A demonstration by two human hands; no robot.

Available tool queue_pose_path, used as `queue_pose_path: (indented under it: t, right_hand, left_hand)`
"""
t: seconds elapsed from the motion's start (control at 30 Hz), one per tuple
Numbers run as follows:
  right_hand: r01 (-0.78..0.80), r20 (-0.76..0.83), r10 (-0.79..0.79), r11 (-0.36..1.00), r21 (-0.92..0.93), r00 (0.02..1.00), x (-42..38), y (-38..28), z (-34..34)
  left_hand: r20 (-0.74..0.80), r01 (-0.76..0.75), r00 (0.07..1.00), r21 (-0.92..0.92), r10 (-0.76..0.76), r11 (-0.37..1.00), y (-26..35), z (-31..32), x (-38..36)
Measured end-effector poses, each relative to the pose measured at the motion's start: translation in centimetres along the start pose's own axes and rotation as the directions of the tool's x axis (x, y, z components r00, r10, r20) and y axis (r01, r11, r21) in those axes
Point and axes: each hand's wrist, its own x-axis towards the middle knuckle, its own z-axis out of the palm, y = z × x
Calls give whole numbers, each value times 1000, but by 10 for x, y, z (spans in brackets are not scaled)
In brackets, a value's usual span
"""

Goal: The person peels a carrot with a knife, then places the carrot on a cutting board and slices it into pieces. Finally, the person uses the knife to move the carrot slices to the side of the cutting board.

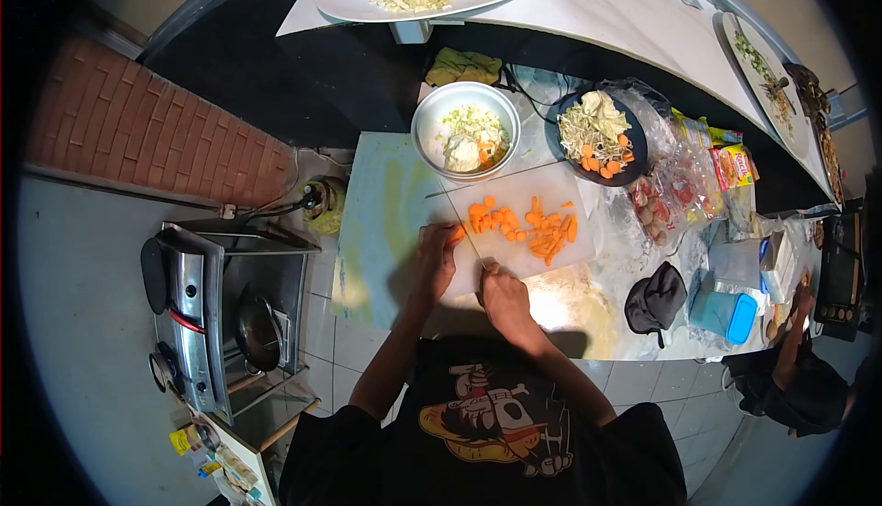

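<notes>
My left hand (435,258) has its fingers closed on a carrot (456,234) at the left side of the white cutting board (581,196). In my right hand (505,297) is the handle of a knife (470,237); its thin blade points away from me, close beside the carrot. Sliced carrot rounds (494,218) lie on the board just right of the blade. Further right is a pile of carrot sticks (551,232). My left fingertips are partly hidden.
Beyond the board stand a metal bowl (422,141) of chopped vegetables and a dark plate (638,168) with sprouts and carrot slices. To the right are plastic bags (684,175), a black cap (656,297) and a blue-lidded container (721,312). Another person (797,382) is at far right; a stove (188,299) stands left.
</notes>
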Motion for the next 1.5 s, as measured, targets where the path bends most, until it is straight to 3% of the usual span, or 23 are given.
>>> queue_pose_path:
  t: [0.2,0.57,0.63,0.77,0.83,0.9,1.03,1.13,1.23,1.5]
  right_hand:
    - [-74,64,79,994,-80,995,11,1,12]
    - [-92,21,97,983,-158,995,17,0,12]
    - [-100,30,106,981,-169,994,14,1,10]
    - [-155,77,171,971,-183,982,-2,4,13]
    - [-185,86,206,961,-205,975,-9,8,12]
    - [-130,139,169,959,-252,976,-13,10,7]
    - [-167,120,189,972,-167,975,-10,5,-5]
    - [-150,136,171,976,-156,976,-3,7,-8]
    - [-116,50,120,990,-78,992,0,5,-9]
    - [-134,135,126,990,47,983,-6,-2,-18]
  left_hand:
    - [-27,-28,999,4,28,1000,-4,3,-4]
    - [3,0,1000,14,0,1000,-6,0,0]
    - [84,26,996,-25,-24,999,-3,-5,2]
    - [58,80,995,-12,-79,997,-5,-10,10]
    - [136,247,961,-22,-242,969,-4,-19,16]
    - [139,186,973,9,-185,983,-8,-17,14]
    - [110,63,992,22,-65,998,-4,-18,7]
    - [149,94,983,84,-106,992,3,-23,9]
    - [236,92,965,108,-115,990,11,-30,9]
    - [168,92,980,84,-105,992,6,-26,4]
